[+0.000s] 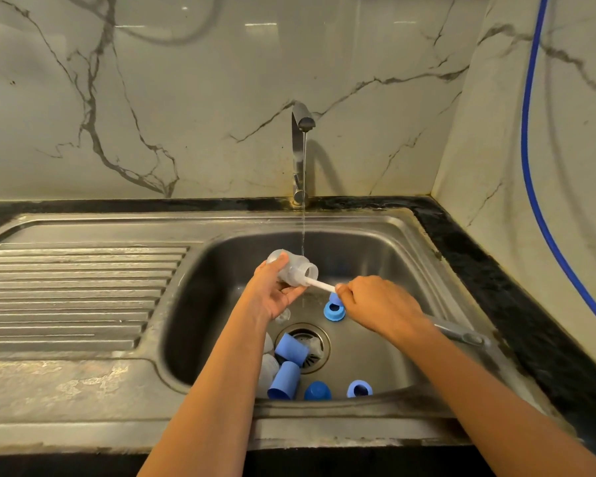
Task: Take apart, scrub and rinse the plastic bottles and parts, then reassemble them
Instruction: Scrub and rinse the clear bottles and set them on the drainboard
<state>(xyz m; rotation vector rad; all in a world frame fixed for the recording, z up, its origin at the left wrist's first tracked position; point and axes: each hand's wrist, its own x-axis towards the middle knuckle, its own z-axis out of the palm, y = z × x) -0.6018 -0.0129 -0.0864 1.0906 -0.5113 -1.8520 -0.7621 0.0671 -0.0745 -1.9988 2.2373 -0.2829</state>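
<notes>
A: What have I got in the left hand (272, 290)?

B: A clear bottle (291, 266), held on its side over the sink (410, 256), mouth toward the right. My left grip is clamped round its body.

A: And the right hand (375, 304)?

B: My right grip is closed on a white brush handle (320, 285). The handle runs into the bottle mouth; the brush end is hidden inside.

A: Is the water on?

B: Yes. A thin stream falls from the tap (301, 149) just beside the bottle mouth, not into it.

A: Where are the other parts?

B: Down in the basin. A blue ring (333, 310) lies under my right hand. Two blue caps (288, 364) lie near the drain (319, 342), beside some clear pieces half hidden by my left arm. A blue dome (317, 390) and another blue ring (359, 389) sit by the near wall.

A: Anything on the tabletop (479, 270)?

B: A grey handled tool lies on the sink's right rim; I cannot tell what it is.
</notes>
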